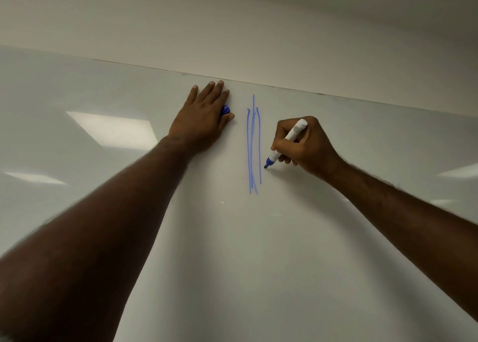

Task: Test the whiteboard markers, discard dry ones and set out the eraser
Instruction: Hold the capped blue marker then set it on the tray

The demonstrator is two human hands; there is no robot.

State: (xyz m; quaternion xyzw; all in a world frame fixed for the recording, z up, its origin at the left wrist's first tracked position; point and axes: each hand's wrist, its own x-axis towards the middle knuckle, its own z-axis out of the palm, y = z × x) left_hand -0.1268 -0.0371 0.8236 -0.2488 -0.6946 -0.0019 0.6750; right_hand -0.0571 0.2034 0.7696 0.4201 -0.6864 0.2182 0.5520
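On the whiteboard (284,238), two bare arms reach up from the bottom corners of the head view.

Right hand (307,147): fingers curled round a marker (287,142), writing grip. White barrel, blue band near the nib, blue tip pointing down-left. Tip sits at or right on the board surface, can't tell if it actually touches. Barrel tilted, back end up-right above the knuckles.

Blue lines (253,145): a handful of near-vertical strokes, overlapping, just left of the marker tip. Ink looks solid and continuous, not faded. Top of the tallest stroke is close to the board's upper edge; small hooks at the top of two strokes.

Left hand (204,116): laid flat on the board, fingers straight and spread slightly, fingertips near the top edge. A blue cap (225,110) is trapped under it, poking out between the thumb and the index finger. Held by the thumb and flat hand against the board rather than by a curled grip, as far as I can see. Hand is left of the strokes, not touching them.

Wall (232,31) above the board is plain off-white. Ceiling light reflections (111,127) show on the glossy surface at left, with fainter ones at far left and far right.

Marker is in the right hand, cap under the left; strokes lie between the two hands.
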